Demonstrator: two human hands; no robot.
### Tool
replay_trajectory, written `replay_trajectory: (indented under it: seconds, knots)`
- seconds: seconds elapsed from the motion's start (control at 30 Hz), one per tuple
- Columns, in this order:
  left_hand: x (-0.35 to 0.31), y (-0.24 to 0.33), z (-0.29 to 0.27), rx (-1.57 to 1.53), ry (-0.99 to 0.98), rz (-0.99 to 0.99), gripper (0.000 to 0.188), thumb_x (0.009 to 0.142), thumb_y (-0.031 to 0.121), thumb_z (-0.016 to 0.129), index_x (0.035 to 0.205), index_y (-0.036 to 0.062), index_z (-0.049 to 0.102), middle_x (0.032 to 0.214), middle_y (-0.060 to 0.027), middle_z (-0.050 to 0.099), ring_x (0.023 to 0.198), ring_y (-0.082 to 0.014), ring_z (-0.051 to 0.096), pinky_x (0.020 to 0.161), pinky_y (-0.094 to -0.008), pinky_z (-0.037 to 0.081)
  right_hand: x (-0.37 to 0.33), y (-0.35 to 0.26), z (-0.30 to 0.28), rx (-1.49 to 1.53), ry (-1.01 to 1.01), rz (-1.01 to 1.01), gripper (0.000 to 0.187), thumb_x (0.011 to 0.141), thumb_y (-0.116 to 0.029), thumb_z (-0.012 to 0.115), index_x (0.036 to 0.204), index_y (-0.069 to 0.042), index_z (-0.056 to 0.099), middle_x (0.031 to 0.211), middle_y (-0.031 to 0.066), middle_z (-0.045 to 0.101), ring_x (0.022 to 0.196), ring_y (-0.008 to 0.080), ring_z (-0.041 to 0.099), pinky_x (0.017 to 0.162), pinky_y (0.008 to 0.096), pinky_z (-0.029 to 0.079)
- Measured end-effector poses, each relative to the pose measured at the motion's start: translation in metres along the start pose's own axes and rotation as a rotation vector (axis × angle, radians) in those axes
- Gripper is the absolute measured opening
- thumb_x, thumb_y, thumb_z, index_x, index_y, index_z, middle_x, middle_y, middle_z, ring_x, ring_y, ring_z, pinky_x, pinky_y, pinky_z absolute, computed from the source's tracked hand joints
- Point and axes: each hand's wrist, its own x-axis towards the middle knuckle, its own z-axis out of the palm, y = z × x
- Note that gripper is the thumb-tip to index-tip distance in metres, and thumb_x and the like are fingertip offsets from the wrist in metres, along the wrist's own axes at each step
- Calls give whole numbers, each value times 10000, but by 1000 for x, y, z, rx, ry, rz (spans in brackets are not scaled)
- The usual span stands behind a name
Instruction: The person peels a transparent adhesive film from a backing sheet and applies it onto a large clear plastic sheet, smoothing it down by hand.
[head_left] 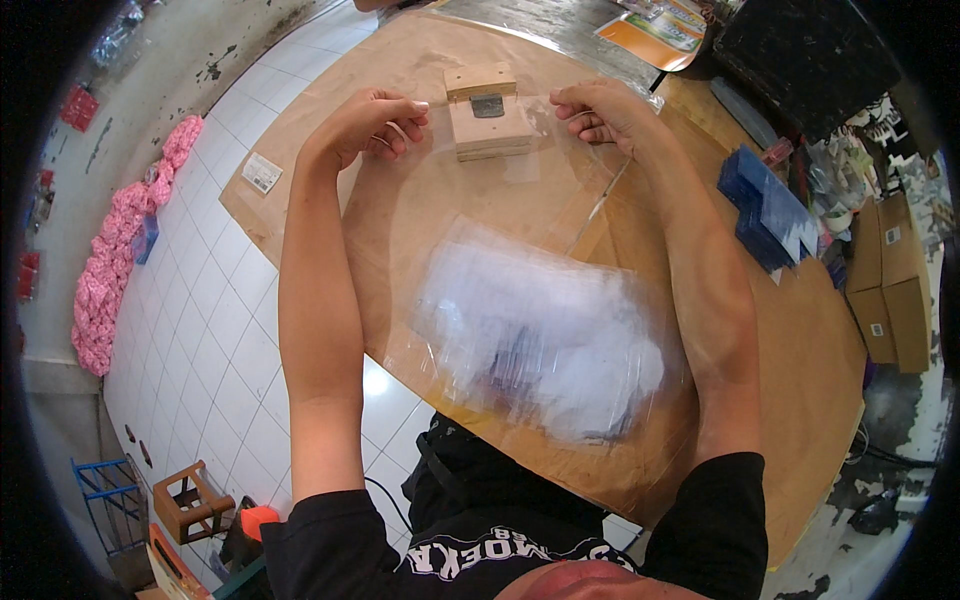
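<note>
Presently wooden block roughly midway between my left hand and right hand; both thumb-and-finger pairs pinching, seemingly clear film spanning crosswise.

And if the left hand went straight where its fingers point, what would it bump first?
The left hand would probably bump the wooden block first, though depth is unclear.

Tan block, dark-grey plate
</note>
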Motion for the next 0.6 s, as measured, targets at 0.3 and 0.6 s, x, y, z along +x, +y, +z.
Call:
replay_trajectory:
  seconds: [0.3,0.6]
  knots:
    - [-2,3,1,9,10,0,270,840,317,650,868,48,652,722,-16,638,540,-52,542,501,-195,454,1,2,-1,-21,10,-7,198,820,-248,702,840,-76,605,743,-10,611,558,43,549,474,172,443]
    - [0,1,-1,6,5,17,244,826,294,647,842,51,656,704,-26,642,549,-73,559,519,-205,465,0,2,1,-17,18,-11,190,819,-248,705,814,-80,617,731,-10,623,556,41,554,477,171,441]
